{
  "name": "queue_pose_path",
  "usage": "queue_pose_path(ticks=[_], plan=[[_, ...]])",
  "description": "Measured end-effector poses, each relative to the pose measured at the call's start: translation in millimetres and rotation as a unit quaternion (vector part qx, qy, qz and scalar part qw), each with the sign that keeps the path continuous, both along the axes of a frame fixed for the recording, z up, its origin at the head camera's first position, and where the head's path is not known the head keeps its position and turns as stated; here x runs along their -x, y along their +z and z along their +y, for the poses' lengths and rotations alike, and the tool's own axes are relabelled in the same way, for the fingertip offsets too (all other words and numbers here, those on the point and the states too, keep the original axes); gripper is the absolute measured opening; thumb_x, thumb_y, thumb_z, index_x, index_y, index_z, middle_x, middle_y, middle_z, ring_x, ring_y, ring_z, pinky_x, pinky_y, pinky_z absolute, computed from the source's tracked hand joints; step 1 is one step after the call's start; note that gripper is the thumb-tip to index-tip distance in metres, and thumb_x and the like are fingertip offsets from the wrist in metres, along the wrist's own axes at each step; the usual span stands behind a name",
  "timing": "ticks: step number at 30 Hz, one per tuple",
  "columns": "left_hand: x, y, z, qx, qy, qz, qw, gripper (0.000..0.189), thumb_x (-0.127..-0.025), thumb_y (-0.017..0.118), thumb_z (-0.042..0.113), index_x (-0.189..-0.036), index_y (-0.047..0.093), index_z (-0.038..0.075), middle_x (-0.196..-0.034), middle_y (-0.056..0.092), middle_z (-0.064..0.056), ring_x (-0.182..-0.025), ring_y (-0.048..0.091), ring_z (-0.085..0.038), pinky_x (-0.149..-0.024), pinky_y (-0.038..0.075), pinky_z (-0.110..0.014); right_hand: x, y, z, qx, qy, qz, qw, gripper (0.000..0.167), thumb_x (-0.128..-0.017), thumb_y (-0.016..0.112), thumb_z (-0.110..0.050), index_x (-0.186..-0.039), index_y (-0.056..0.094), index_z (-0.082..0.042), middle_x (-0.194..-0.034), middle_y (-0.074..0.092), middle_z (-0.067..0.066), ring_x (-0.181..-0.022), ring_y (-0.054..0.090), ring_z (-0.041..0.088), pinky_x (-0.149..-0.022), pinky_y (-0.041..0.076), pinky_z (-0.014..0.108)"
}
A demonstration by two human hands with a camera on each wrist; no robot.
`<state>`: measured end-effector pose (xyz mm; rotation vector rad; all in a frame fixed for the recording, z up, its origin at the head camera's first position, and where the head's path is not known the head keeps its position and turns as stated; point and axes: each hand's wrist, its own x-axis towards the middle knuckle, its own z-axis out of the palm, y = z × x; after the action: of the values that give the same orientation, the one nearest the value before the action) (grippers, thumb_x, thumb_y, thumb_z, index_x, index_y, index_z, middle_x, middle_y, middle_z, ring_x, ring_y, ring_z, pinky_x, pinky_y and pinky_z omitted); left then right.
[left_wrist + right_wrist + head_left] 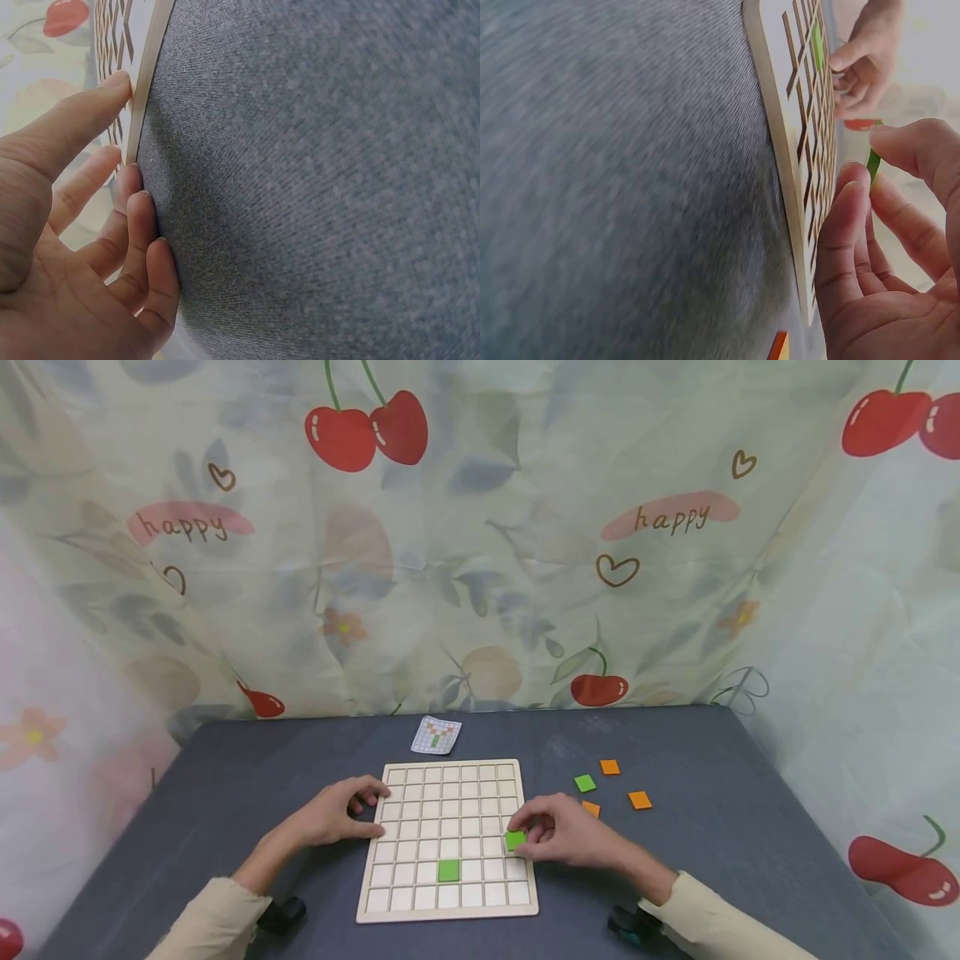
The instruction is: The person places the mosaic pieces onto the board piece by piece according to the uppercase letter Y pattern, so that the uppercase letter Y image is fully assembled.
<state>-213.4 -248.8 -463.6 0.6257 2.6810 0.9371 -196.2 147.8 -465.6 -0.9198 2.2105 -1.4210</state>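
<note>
A wooden grid board point(407, 851) lies on the dark table, with one green square tile point(448, 871) set in a cell low on it. My left hand point(333, 812) rests against the board's left edge, thumb and fingers spread along it. Over the board's right side, my right hand point(567, 833) pinches another green square tile point(515, 841) between thumb and fingers. In the right wrist view that pinched tile point(874, 163) is seen edge-on, held above the board.
Right of the board lie a loose green tile point(585, 783) and orange tiles point(640, 800), one partly hidden behind my right hand. A small pattern card point(436, 736) lies behind the board. A printed curtain point(480, 568) hangs at the table's back.
</note>
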Motion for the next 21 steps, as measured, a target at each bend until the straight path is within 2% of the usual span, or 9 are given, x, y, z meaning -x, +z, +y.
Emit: queue_pose_path(ticks=[11, 21], plan=[[-0.5, 1.8, 0.1, -0.004, -0.006, 0.001, 1.0, 0.049, -0.085, 0.086, 0.026, -0.124, 0.064, 0.007, -0.104, 0.057, -0.004, -0.091, 0.055, -0.023, -0.081, 0.046, -0.046, -0.9, -4.3, -26, 0.016, 0.013, -0.018, 0.9996, 0.024, -0.086, 0.08, -0.004, -0.11, 0.074, -0.003, -0.099, 0.069, 0.005, -0.077, 0.067, 0.017, -0.071, 0.053, 0.027], [0.9, 1.4, 0.0, -0.006, -0.008, -0.003, 0.9999, 0.049, -0.085, 0.086, 0.026, -0.125, 0.064, 0.007, -0.104, 0.057, -0.004, -0.09, 0.055, -0.023, -0.081, 0.046, -0.046, -1.6, -8.4, -47, 0.014, 0.005, -0.003, 0.9999, 0.022, -0.085, 0.083, -0.007, -0.105, 0.075, -0.006, -0.094, 0.071, 0.005, -0.076, 0.068, 0.015, -0.072, 0.055, 0.029]])
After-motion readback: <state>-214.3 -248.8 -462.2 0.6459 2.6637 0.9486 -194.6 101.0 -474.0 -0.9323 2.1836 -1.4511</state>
